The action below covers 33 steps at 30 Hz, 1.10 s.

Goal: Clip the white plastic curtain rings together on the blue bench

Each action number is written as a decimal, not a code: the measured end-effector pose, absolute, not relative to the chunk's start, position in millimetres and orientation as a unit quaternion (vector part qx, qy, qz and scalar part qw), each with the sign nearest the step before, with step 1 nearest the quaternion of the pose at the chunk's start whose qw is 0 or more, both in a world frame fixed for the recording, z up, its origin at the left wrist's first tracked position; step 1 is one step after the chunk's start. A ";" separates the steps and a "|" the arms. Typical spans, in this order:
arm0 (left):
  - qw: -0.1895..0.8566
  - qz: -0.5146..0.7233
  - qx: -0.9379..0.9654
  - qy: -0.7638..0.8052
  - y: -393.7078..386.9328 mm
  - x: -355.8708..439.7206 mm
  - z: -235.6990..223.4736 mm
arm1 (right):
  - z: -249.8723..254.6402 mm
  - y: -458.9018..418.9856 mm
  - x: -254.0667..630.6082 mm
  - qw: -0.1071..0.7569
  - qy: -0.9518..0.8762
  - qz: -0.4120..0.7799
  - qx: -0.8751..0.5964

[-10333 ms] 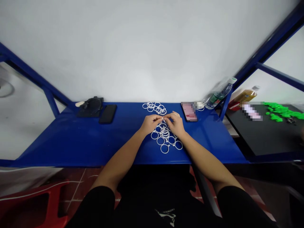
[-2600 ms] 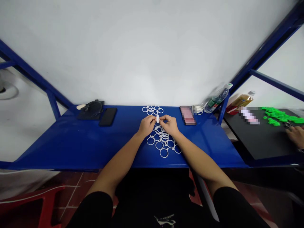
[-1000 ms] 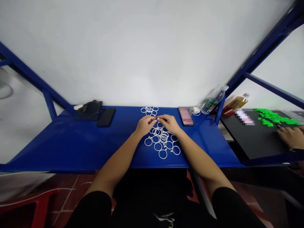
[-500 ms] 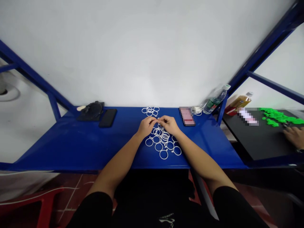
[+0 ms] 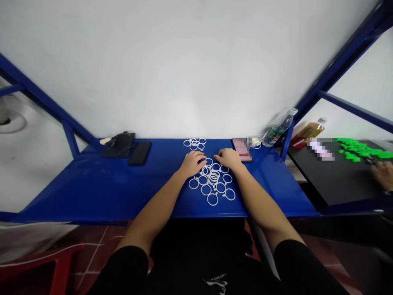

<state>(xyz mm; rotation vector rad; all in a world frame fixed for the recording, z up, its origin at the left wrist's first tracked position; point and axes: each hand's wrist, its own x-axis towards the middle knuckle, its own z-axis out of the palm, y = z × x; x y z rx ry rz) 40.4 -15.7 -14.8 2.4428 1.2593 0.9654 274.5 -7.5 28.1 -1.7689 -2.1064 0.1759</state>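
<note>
Rings (image 5: 213, 178) nearby | left hand (image 5: 191, 163), right hand (image 5: 229, 158) | parted since earlier

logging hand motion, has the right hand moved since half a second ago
Yes: judged against the pink-screened smartphone on the blue table, the right hand has shifted rightward, closer to the phone.

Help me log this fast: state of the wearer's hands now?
Left hand: loosely curled by the rings; grip unclear.
Right hand: curled beside them; grip unclear.

I'm seeing free room at the front left corner of the desk (image 5: 80, 188), white rings (image 5: 213, 177) crowding the middle, a bottle (image 5: 277, 132) blocking the back right corner.
</note>
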 end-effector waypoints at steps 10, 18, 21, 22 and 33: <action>0.121 0.245 0.850 0.449 -22.1 46.0 -9.4 | 20.3 -11.2 257.7 0.148 -0.853 0.070 -0.496; 0.102 0.307 0.804 0.499 -14.8 37.1 -7.6 | 14.5 -7.0 261.6 0.215 -0.846 0.076 -0.482; 0.062 0.280 0.794 0.537 -9.9 32.2 -6.7 | 12.4 -4.6 264.5 0.230 -0.833 0.066 -0.499; 0.051 0.268 0.790 0.549 -7.8 31.0 -5.3 | 11.2 -4.0 264.9 0.226 -0.833 0.069 -0.501; 0.036 0.159 0.805 0.570 25.6 38.5 2.2 | 9.4 -4.4 260.6 0.216 -0.842 0.097 -0.484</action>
